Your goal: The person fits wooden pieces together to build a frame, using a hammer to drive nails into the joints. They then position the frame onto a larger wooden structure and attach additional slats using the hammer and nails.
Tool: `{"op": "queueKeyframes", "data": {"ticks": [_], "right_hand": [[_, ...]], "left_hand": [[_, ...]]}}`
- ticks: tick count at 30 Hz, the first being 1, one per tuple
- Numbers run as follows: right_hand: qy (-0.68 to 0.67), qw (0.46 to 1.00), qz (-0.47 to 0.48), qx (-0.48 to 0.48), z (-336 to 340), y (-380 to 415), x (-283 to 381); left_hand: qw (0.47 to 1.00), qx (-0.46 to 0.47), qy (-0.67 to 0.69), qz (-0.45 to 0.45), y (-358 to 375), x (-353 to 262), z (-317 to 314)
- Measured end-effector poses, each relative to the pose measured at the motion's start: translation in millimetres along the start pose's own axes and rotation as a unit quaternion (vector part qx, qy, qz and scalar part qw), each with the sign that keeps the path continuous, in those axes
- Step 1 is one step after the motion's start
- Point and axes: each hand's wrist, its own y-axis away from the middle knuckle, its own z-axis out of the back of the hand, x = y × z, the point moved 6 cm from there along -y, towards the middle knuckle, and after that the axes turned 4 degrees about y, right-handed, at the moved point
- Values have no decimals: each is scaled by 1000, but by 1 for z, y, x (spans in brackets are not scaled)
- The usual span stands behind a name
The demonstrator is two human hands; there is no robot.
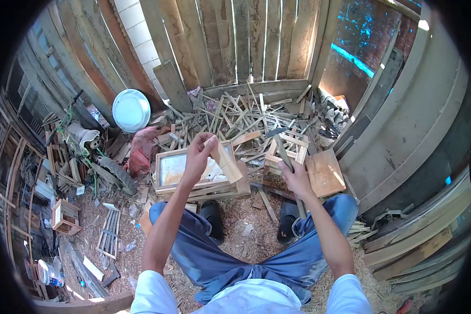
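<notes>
Pinched between the fingers of my left hand [197,157] is the upper end of a flat, pale wooden piece [228,166], which slants down to the right. Below it lies a wooden frame box [166,187] with a whitish, stained panel inside. My right hand [297,180] is wrapped round the handle of a hammer [283,149], its dark head pointing up and away from me. Just behind the hammer stands a small slatted wooden crate [300,152]. To its right rests a square wooden board [325,172].
A heap of thin wood offcuts [230,118] covers the ground by the plank wall [240,42]. At left are a white basin [131,110], a reddish plastic bag [143,149] and a small wooden box [65,216]. Stacked boards [413,251] lie at right. Wood shavings cover the floor.
</notes>
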Motion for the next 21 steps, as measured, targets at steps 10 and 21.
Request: {"op": "queueKeyframes", "data": {"ticks": [10, 21], "right_hand": [[-106, 987, 3, 121, -34, -6, 42], [-25, 991, 101, 86, -23, -15, 26]], "left_hand": [[995, 67, -6, 76, 13, -8, -44], [978, 159, -28, 133, 17, 36, -79]]}}
